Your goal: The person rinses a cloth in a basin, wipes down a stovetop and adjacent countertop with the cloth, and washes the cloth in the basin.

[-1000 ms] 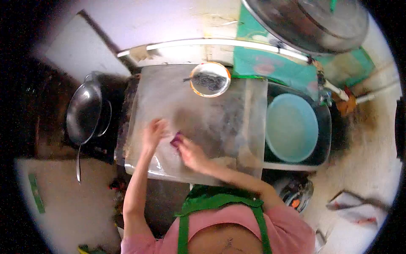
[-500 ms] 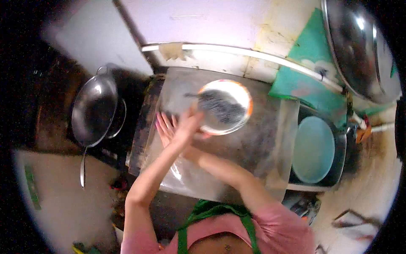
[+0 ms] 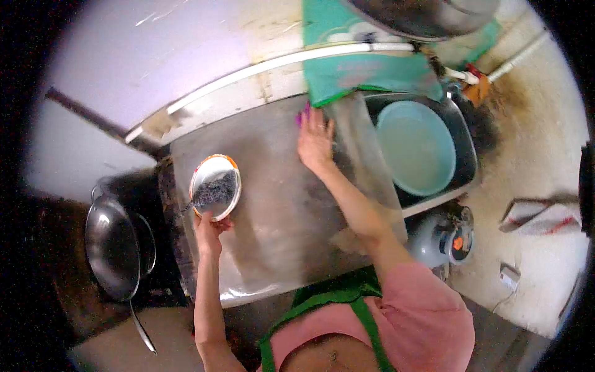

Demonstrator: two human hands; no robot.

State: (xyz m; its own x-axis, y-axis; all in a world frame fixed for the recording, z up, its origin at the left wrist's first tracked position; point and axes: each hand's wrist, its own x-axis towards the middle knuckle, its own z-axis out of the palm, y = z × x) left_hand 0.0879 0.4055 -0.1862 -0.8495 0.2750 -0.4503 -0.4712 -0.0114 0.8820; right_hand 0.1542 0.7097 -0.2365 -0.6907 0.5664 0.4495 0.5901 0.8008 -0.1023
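Observation:
My left hand [image 3: 211, 230] grips the near edge of a white bowl [image 3: 217, 166] with an orange patterned rim. Inside the bowl lies a dark grey, speckled, wiry-looking mass [image 3: 215, 191], its exact kind unclear; a thin dark end sticks out over the rim on the left. My right hand [image 3: 317, 137], nails painted purple, rests with fingers stretched out on the far right part of the plastic-covered counter [image 3: 273, 204], close to the green cloth. Nothing shows in that hand.
Right of the counter, a light blue basin [image 3: 416, 149] of cloudy water sits in a dark sink [image 3: 468, 149]. A green cloth or sheet [image 3: 372, 80] hangs behind, below a large metal pan [image 3: 427, 15]. A wok [image 3: 111, 248] stands on the left, its handle pointing toward me. A gas cylinder [image 3: 431, 239] stands below.
My arms have uncrossed. My right hand has swept from the counter's left side to its far right. My left hand still holds the bowl, now lower and left in view. The view has turned right.

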